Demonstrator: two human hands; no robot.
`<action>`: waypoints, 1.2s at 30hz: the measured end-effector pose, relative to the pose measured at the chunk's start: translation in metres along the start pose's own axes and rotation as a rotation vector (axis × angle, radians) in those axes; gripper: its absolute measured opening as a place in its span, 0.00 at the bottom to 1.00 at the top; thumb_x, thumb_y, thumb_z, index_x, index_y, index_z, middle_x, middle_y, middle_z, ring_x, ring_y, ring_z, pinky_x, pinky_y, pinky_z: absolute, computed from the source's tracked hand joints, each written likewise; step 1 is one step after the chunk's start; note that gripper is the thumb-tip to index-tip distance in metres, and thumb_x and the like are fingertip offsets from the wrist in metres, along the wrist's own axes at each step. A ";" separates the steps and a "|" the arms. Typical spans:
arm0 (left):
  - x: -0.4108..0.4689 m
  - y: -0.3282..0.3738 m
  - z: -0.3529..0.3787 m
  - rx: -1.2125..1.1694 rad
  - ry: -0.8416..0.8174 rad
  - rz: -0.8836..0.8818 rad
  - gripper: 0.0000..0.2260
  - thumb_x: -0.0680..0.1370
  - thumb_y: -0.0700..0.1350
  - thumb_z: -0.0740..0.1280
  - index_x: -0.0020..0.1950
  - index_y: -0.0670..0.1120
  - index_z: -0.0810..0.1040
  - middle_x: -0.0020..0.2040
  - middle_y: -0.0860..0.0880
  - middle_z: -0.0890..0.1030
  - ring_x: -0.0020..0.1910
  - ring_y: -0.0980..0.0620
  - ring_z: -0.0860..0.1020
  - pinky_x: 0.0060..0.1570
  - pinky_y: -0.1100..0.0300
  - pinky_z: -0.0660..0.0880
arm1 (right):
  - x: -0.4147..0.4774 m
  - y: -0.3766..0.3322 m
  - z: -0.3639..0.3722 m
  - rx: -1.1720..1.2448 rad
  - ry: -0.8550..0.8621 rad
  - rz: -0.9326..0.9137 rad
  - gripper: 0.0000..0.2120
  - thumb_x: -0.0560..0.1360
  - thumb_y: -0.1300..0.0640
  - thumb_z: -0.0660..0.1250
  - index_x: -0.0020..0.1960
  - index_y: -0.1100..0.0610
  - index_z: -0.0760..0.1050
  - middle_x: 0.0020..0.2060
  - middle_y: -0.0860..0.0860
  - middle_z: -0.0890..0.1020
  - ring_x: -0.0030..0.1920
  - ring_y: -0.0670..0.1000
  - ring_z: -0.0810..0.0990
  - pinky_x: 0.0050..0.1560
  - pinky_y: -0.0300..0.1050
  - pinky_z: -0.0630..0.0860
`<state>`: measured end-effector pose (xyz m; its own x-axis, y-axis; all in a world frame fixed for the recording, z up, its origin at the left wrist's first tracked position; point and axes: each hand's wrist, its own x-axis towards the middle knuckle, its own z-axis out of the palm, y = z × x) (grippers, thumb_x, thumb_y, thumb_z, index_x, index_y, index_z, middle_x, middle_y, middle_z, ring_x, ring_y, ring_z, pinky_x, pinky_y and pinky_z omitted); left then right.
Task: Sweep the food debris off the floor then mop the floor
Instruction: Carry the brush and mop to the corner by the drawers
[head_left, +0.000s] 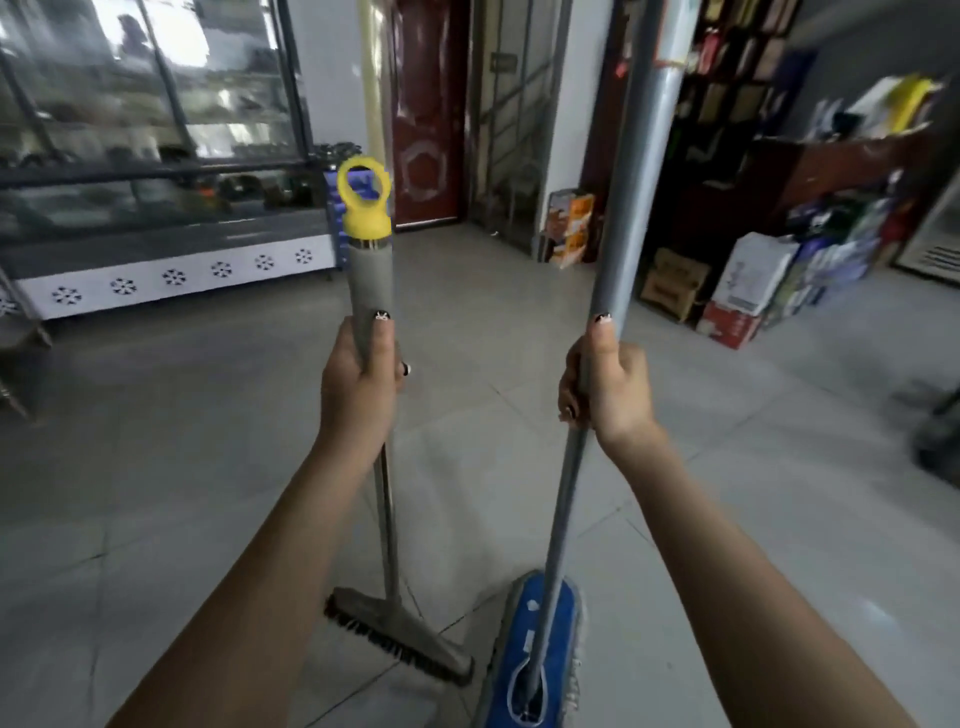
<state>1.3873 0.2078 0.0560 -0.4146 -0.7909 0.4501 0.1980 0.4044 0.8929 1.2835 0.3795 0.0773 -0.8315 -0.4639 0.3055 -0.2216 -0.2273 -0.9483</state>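
A glass case stood on the left, a red door was at the back, an orange box sat by the wall, cardboard boxes were piled on the right, under dark shelves.

Open tiled floor ahead, running to the red door. Hemmed at left by a glass display counter, at right by stacked cartons (dark shelving behind). Widest passage down the middle. Underfoot, broom head and blue mop head side by side, just apart.
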 end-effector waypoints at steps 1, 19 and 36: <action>-0.002 0.002 0.024 -0.012 -0.029 0.000 0.18 0.69 0.67 0.53 0.37 0.53 0.67 0.25 0.59 0.73 0.25 0.62 0.73 0.28 0.64 0.69 | 0.005 -0.003 -0.021 -0.013 0.034 -0.002 0.26 0.65 0.33 0.58 0.25 0.55 0.60 0.17 0.51 0.61 0.15 0.48 0.63 0.20 0.36 0.63; 0.048 -0.022 0.368 -0.275 -0.479 -0.115 0.16 0.73 0.62 0.51 0.35 0.52 0.68 0.24 0.55 0.74 0.22 0.62 0.72 0.29 0.60 0.71 | 0.154 -0.012 -0.295 -0.318 0.688 -0.030 0.31 0.64 0.28 0.56 0.26 0.57 0.63 0.16 0.53 0.66 0.15 0.51 0.66 0.19 0.36 0.65; 0.147 -0.047 0.618 -0.323 -0.658 -0.007 0.16 0.73 0.62 0.52 0.36 0.51 0.68 0.28 0.52 0.71 0.24 0.62 0.72 0.24 0.73 0.67 | 0.336 0.037 -0.437 -0.359 0.951 -0.037 0.30 0.62 0.26 0.60 0.25 0.53 0.63 0.15 0.47 0.67 0.15 0.48 0.67 0.19 0.37 0.68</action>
<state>0.7679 0.3570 0.0732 -0.8445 -0.3122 0.4352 0.4030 0.1648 0.9002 0.7733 0.5896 0.1075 -0.8470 0.4468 0.2881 -0.2650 0.1151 -0.9574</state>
